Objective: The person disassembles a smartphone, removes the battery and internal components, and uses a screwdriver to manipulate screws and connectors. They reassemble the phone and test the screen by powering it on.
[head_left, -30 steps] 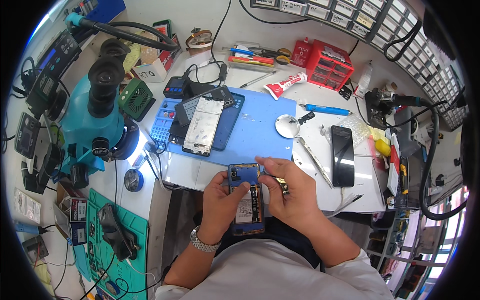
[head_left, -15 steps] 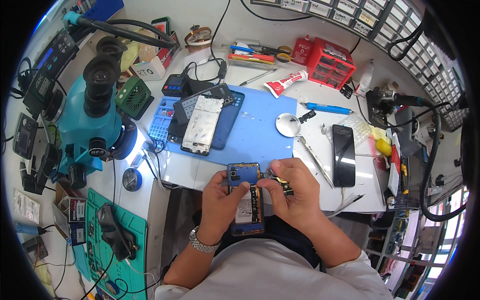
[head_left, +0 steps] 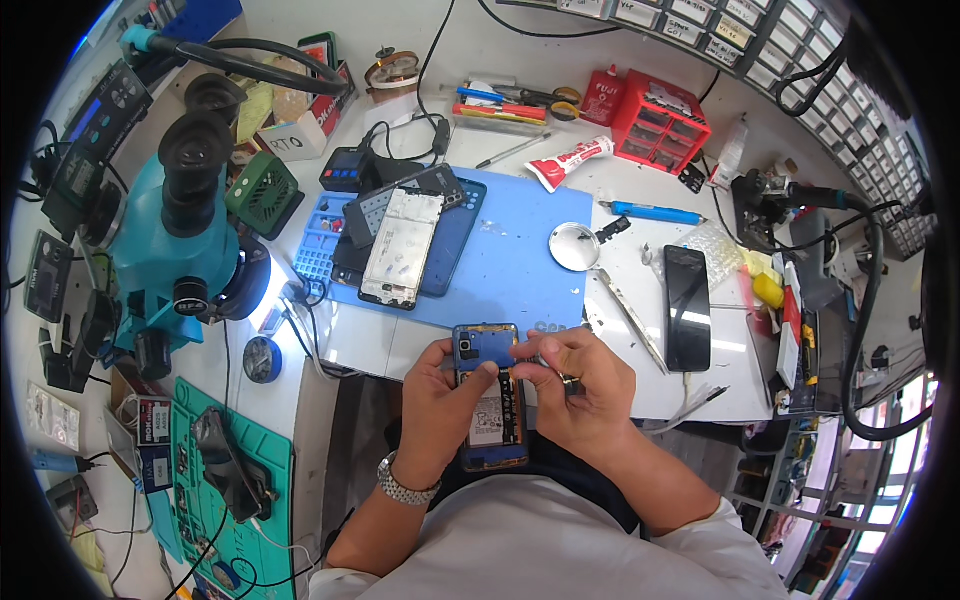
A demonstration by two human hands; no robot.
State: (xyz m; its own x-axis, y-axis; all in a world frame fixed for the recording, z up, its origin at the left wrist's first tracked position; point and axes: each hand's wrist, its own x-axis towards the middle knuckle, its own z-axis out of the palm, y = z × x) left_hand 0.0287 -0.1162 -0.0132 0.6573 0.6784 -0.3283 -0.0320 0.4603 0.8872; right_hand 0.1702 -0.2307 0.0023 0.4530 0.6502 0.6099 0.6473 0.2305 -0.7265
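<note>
An opened blue smartphone (head_left: 488, 345), its battery and inner parts exposed, stands upright in my left hand (head_left: 440, 395), just past the table's front edge. The left fingers wrap its left side and the thumb lies across the middle. My right hand (head_left: 580, 385) is closed in a pinch at the phone's upper right edge. A small shiny thing shows among its fingers, too hidden to name. Beyond the hands, a blue mat (head_left: 520, 230) carries a bare silver phone frame (head_left: 403, 250) and other phone parts. A round metal dish (head_left: 575, 247) rests at the mat's right edge.
A teal microscope (head_left: 165, 235) with a lit lamp stands at the left. At the right lie a black phone (head_left: 687, 310), a thin metal strip (head_left: 632, 320) and a blue pen-like tool (head_left: 655, 213). Farther back are a white-and-red tube (head_left: 570, 162) and a red drawer box (head_left: 660, 120).
My right fingers have shifted left, closer over the phone's upper right edge, and the thing they hold is more hidden. The left hand and phone have barely moved.
</note>
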